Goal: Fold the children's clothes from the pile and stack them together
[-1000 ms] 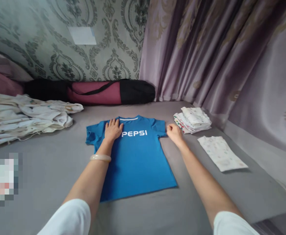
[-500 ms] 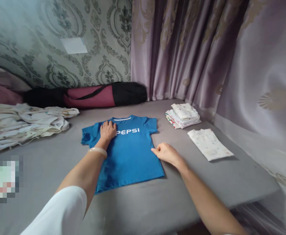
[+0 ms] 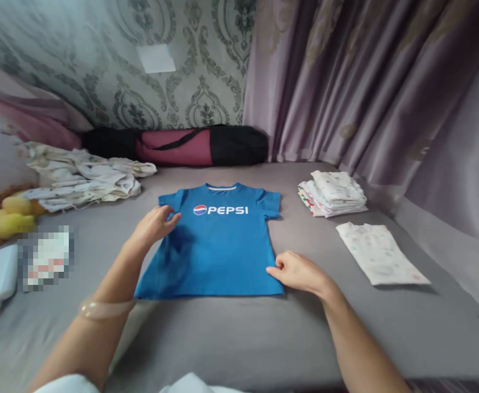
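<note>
A blue T-shirt (image 3: pixel 218 245) with a white PEPSI print lies flat, front up, on the grey bed sheet (image 3: pixel 264 338). My left hand (image 3: pixel 155 225) rests at the shirt's left sleeve edge with curled fingers that seem to pinch the fabric. A pale bangle (image 3: pixel 102 308) is on that wrist. My right hand (image 3: pixel 299 271) sits at the shirt's lower right corner, fingers closed on the hem.
A stack of folded white patterned cloths (image 3: pixel 332 194) and one folded cloth (image 3: pixel 380 254) lie to the right. A heap of unfolded pale clothes (image 3: pixel 86 177) lies at the left. A maroon and black roll bag (image 3: pixel 198 146) lies along the wall. Curtains hang on the right.
My left hand left the shirt's chest for its left sleeve edge, uncovering the logo. My right hand moved from the right sleeve down to the lower right corner. The camera shifted.
</note>
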A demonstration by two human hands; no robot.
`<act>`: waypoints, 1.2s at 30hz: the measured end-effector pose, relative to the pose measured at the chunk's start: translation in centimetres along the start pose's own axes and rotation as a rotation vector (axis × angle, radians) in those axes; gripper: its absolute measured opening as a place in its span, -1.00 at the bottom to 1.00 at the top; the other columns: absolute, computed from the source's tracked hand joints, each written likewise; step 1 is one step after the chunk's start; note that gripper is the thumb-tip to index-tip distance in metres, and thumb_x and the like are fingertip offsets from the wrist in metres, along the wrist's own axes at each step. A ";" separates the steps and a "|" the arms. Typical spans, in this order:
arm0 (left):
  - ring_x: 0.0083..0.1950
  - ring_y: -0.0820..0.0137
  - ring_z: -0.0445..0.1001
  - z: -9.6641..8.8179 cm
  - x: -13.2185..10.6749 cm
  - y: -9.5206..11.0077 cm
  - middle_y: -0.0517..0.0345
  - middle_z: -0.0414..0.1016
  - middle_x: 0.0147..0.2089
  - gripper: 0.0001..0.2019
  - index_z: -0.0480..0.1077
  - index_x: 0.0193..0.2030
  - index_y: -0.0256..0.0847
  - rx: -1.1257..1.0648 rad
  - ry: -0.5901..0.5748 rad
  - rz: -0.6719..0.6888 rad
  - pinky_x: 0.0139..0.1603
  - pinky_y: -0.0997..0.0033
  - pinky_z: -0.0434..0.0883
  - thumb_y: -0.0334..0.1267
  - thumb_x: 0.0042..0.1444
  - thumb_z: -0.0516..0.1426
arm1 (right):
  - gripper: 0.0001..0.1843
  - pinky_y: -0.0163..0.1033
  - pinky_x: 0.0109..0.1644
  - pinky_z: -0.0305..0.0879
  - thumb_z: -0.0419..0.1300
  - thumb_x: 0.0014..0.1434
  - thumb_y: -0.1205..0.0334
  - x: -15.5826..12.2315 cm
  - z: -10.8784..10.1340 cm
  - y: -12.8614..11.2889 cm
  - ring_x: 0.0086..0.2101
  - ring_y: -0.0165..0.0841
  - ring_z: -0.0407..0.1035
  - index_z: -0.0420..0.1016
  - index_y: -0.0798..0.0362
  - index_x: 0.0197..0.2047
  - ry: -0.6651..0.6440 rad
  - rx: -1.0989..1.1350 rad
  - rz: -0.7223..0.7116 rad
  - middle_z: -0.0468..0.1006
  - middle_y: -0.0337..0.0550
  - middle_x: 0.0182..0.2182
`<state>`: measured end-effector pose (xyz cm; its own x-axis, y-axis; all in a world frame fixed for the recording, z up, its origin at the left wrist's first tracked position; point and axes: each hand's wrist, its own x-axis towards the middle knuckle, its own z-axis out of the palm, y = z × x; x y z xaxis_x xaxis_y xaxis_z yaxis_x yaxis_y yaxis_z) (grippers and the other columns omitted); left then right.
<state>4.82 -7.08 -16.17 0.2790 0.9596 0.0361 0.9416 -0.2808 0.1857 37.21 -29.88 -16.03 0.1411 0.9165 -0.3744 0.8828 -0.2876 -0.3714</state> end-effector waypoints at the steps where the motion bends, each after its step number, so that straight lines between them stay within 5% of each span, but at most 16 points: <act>1: -0.12 0.22 0.52 -0.3 -1.7 -1.1 -0.02 0.57 -0.17 -0.55 0.47 -0.12 -0.19 -0.009 -0.026 -0.047 -0.11 0.38 0.41 0.10 0.13 -0.01 | -0.63 -0.31 -0.48 -0.06 0.14 0.11 -0.01 0.0 0.0 0.0 -0.55 -0.44 0.20 0.25 0.01 -0.61 0.004 0.006 -0.010 0.39 -0.27 -0.61; 6: -0.34 0.24 0.53 -0.3 -9.0 -4.1 0.07 0.56 -0.38 -0.48 0.47 -0.24 -0.18 -0.201 -0.201 -0.257 -0.30 0.37 0.41 0.23 -0.03 0.01 | -0.70 -0.34 -0.47 0.03 0.12 0.14 0.05 -0.2 0.1 0.0 -0.54 -0.44 0.30 0.26 0.00 -0.54 0.003 0.113 -0.052 0.48 -0.26 -0.57; 10: -0.41 0.24 0.50 0.3 -11.7 -3.8 0.11 0.53 -0.45 -0.41 0.45 -0.18 -0.17 -0.332 -0.168 -0.337 -0.46 0.38 0.37 0.29 -0.13 0.04 | -0.85 -0.39 -0.52 0.14 0.11 0.15 0.12 -0.4 0.0 -0.4 -0.64 -0.46 0.33 0.29 0.01 -0.31 -0.109 0.382 -0.026 0.41 -0.37 -0.66; 14: -0.46 0.27 0.45 0.3 -12.6 -2.7 0.16 0.49 -0.50 -0.38 0.39 -0.12 -0.16 -0.397 -0.144 -0.396 -0.50 0.39 0.32 0.29 -0.19 0.09 | -0.55 -0.45 -0.64 0.05 0.16 0.12 0.12 -0.8 -0.6 -0.9 -0.67 -0.45 0.30 0.22 0.06 0.06 -0.191 0.498 0.025 0.40 -0.43 -0.69; 18: -0.50 0.34 0.36 -0.4 -13.1 -1.6 0.24 0.35 -0.60 -0.47 0.39 -0.33 -0.13 -0.439 -0.197 -0.403 -0.50 0.42 0.25 0.32 -0.20 0.10 | -0.29 -0.48 -0.66 0.05 0.17 0.12 0.15 -0.9 -0.9 -0.6 -0.68 -0.48 0.31 0.04 -0.02 0.31 -0.251 0.545 -0.038 0.33 -0.51 -0.67; 24: -0.53 0.49 0.21 -0.9 -13.5 -1.7 0.33 0.17 -0.60 -0.47 0.21 -0.55 -0.15 -0.704 -0.173 -0.426 -0.56 0.52 0.15 0.32 -0.25 0.18 | -0.66 -0.46 -0.64 0.08 0.15 0.15 0.15 -0.8 -1.2 -0.1 -0.71 -0.56 0.24 0.46 0.10 -0.04 -0.333 0.511 -0.137 0.28 -0.45 -0.64; 30: -0.62 0.51 0.18 -1.6 -13.6 -1.8 0.37 0.25 -0.62 -0.38 0.29 -0.30 -0.15 -0.827 -0.153 -0.611 -0.66 0.55 0.09 0.27 -0.39 0.28 | -0.73 -0.47 -0.64 0.04 0.14 0.15 0.16 -0.8 -1.3 -0.2 -0.72 -0.57 0.20 0.44 0.12 -0.13 -0.334 0.502 -0.138 0.28 -0.45 -0.67; 36: -0.55 0.36 0.33 -1.3 -13.3 -2.3 0.26 0.36 -0.62 -0.39 0.36 -0.33 -0.15 -0.598 -0.166 -0.496 -0.57 0.45 0.19 0.32 -0.38 0.21 | -0.80 -0.48 -0.68 0.07 0.13 0.11 0.22 -0.3 -0.5 -0.2 -0.72 -0.51 0.26 0.38 0.07 -0.17 -0.373 0.474 -0.101 0.34 -0.42 -0.70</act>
<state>-1.31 -19.20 -15.79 -0.0772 0.9418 -0.3272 0.7161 0.2807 0.6390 37.18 -29.95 -15.41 -0.1750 0.8109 -0.5584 0.5763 -0.3755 -0.7259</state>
